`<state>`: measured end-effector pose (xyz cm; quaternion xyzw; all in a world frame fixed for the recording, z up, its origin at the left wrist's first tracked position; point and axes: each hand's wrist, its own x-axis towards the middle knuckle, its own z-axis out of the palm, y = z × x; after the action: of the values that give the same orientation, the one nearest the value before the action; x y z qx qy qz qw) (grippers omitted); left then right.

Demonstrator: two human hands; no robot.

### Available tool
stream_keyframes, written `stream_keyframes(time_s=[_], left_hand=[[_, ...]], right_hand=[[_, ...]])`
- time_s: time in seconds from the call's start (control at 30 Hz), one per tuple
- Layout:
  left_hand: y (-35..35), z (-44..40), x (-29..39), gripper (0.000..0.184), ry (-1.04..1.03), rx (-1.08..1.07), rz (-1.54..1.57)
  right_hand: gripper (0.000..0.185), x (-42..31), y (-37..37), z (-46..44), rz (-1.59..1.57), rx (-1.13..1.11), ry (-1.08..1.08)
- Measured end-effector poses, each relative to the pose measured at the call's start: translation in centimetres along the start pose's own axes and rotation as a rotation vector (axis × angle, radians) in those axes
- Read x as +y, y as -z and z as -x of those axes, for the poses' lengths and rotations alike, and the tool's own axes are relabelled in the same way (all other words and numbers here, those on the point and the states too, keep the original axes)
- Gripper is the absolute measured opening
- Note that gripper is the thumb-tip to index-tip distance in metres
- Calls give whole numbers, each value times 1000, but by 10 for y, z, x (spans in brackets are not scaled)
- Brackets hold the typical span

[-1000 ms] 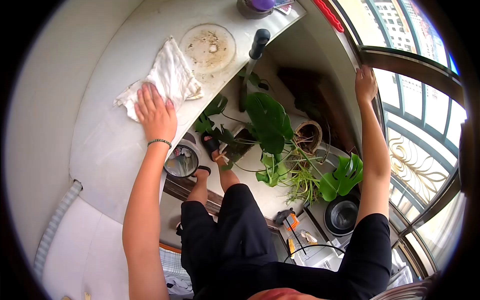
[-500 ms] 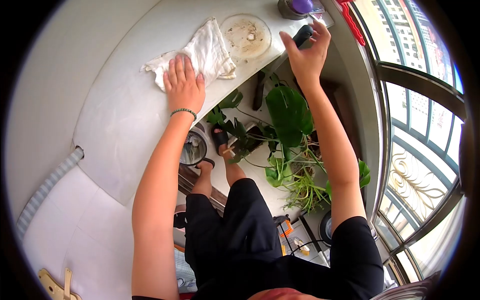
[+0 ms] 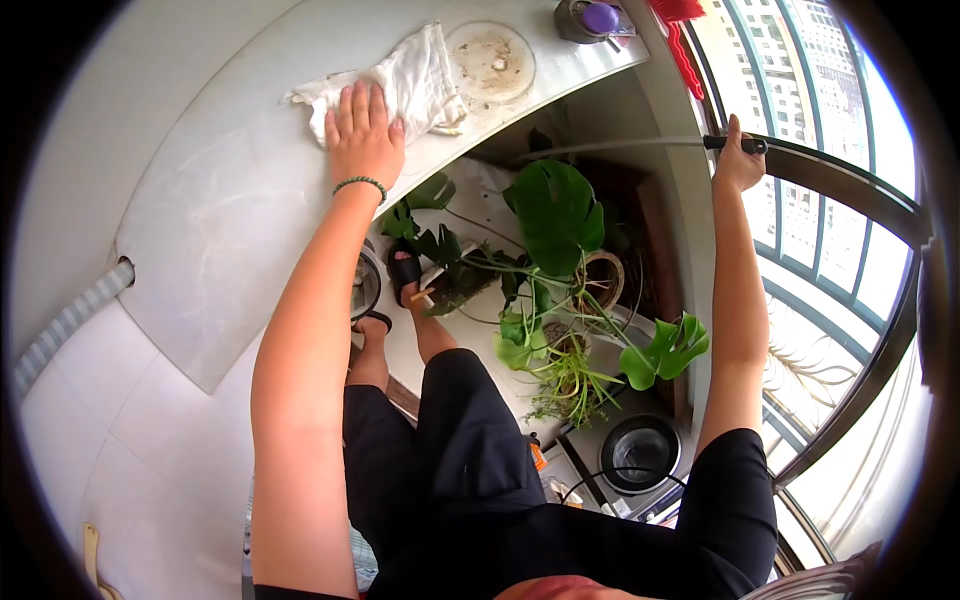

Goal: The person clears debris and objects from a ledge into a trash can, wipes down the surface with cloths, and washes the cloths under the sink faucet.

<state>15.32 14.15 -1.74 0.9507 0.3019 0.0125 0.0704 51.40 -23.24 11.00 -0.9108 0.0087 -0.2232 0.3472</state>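
My left hand lies flat on a crumpled white cloth, fingers stretched out over it. The cloth rests on the pale curved countertop, beside a round stained mark. Off to the right, near the window frame, my right hand is closed around the black handle of a long thin metal rod. The rod runs left, above the plants, and its far end is lost in the shadow below the counter edge.
A dark jar with a purple lid stands at the counter's far end. Below are a large leafy plant, a spiky potted plant and a round black-rimmed container. A striped hose enters the counter at left. Windows line the right.
My right hand, which was beside the black handle at the counter edge with fingers apart, now grips it and has swung right and down with the rod. My left hand stays on the cloth.
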Motion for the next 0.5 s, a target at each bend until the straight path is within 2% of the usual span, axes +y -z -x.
stream_keyframes(time_s=[0.07,0.2,0.3,0.33,0.43,0.47,0.5], left_hand=[[0,0,1,61,-3,-9,-4],[-5,0,-1,62,-18,8,-9],[-6,-1,0,61,-9,24,-57],[-5,0,1,61,-10,15,-71],[-5,-1,0,61,-13,16,-68],[-4,-1,0,61,-13,11,-65],[-4,0,1,61,-13,5,-61]], right_hand=[[46,2,4,-8,161,-6,-42],[55,15,-10,-15,231,39,-46],[67,28,-18,-32,244,29,-101],[76,21,-15,-33,254,20,-196],[85,26,-15,-33,34,67,-417],[94,27,-10,-31,-75,-13,-485],[93,31,-7,-24,-110,-19,-497]])
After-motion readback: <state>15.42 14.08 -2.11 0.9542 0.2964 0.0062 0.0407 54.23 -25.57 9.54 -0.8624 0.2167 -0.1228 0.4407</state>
